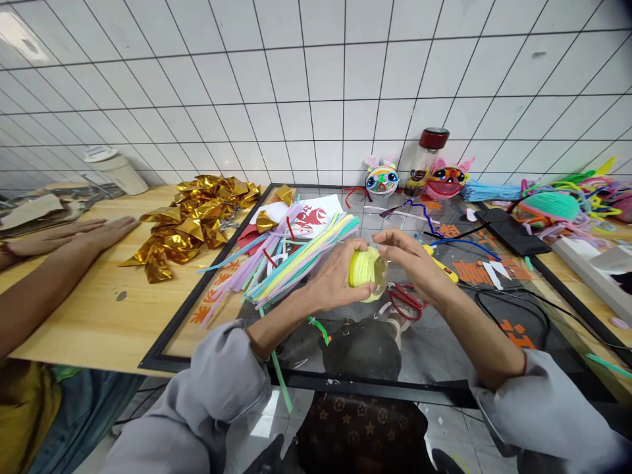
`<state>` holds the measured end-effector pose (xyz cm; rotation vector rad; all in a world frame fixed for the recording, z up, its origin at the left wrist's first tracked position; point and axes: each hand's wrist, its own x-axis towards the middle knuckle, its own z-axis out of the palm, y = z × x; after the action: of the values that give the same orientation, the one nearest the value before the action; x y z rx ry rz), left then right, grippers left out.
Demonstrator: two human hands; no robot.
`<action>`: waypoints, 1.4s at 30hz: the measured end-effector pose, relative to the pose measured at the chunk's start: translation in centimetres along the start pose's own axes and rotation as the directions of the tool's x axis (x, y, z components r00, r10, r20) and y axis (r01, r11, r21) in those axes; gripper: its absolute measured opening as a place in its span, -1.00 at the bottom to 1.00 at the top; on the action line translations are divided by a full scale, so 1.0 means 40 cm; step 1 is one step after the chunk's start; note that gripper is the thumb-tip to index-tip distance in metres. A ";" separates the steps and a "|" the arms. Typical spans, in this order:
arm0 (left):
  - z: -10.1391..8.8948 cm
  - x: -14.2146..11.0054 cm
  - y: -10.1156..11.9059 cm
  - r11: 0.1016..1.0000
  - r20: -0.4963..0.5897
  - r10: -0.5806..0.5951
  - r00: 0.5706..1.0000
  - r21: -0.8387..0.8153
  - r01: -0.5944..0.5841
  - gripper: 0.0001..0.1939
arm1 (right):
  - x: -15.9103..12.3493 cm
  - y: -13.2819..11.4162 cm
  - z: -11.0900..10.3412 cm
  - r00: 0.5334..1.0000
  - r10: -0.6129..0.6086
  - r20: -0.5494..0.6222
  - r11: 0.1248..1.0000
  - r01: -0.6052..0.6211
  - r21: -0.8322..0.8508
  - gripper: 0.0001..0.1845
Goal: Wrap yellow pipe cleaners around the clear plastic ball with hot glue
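My left hand (pixel 336 280) is closed around a clear rounded piece wound with pale yellow fuzzy strands (pixel 364 270). Its see-through end faces right. My right hand (pixel 412 266) is close beside that end, fingers apart and holding nothing visible; whether a fingertip touches the piece I cannot tell. Just below lie red-handled scissors (pixel 407 304), partly hidden. To the left spreads a bundle of pastel pipe cleaners (pixel 301 263) over printed paper (pixel 313 216). A yellow-handled tool (pixel 446 268) lies behind my right wrist.
Gold foil ribbon (pixel 190 220) is heaped at left near another person's arms (pixel 74 253). Two decorated animal-faced balls and a red-lidded jar (pixel 423 161) stand by the wall. A black phone (pixel 513 232), cables (pixel 513 313) and coloured pipe cleaners (pixel 587 191) lie right.
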<state>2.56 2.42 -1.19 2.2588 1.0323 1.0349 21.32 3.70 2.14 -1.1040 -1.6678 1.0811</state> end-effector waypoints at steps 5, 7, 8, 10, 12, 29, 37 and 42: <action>0.000 0.000 0.008 0.999 0.002 -0.031 1.000 -0.005 0.032 -0.42 | 0.019 -0.008 0.031 0.990 0.131 0.055 0.968 -0.139 0.207 -0.67; 0.000 0.001 0.010 1.000 0.001 -0.029 1.000 -0.010 0.029 -0.42 | 0.018 -0.007 0.039 0.986 0.148 0.076 0.954 -0.162 0.251 -0.66; 0.000 0.002 0.010 1.000 -0.002 -0.025 1.000 -0.010 0.025 -0.41 | 0.017 -0.007 0.041 0.985 0.153 0.077 0.950 -0.168 0.261 -0.67; 0.001 0.003 0.010 1.000 -0.001 -0.018 1.000 -0.007 0.018 -0.41 | 0.014 -0.009 0.042 0.984 0.163 0.068 0.947 -0.176 0.267 -0.67; 0.004 0.005 0.008 1.000 -0.005 -0.010 1.000 -0.002 0.010 -0.41 | 0.013 -0.013 0.042 0.982 0.177 0.063 0.945 -0.187 0.268 -0.66; 0.008 0.007 0.012 1.000 -0.017 -0.016 1.000 0.001 0.016 -0.41 | 0.016 -0.011 0.046 0.985 0.155 0.072 0.959 -0.167 0.227 -0.66; 0.009 0.007 0.018 1.000 -0.019 -0.025 1.000 0.012 0.025 -0.43 | 0.016 -0.013 0.052 0.987 0.158 0.039 0.957 -0.163 0.239 -0.65; 0.010 0.008 0.015 1.000 -0.022 -0.023 0.999 0.008 0.023 -0.43 | 0.015 -0.011 0.049 0.988 0.142 0.056 0.960 -0.152 0.234 -0.66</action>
<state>3.29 2.25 -0.91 2.2417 1.0715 1.0502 19.22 3.77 2.15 -1.0680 -1.4578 1.3668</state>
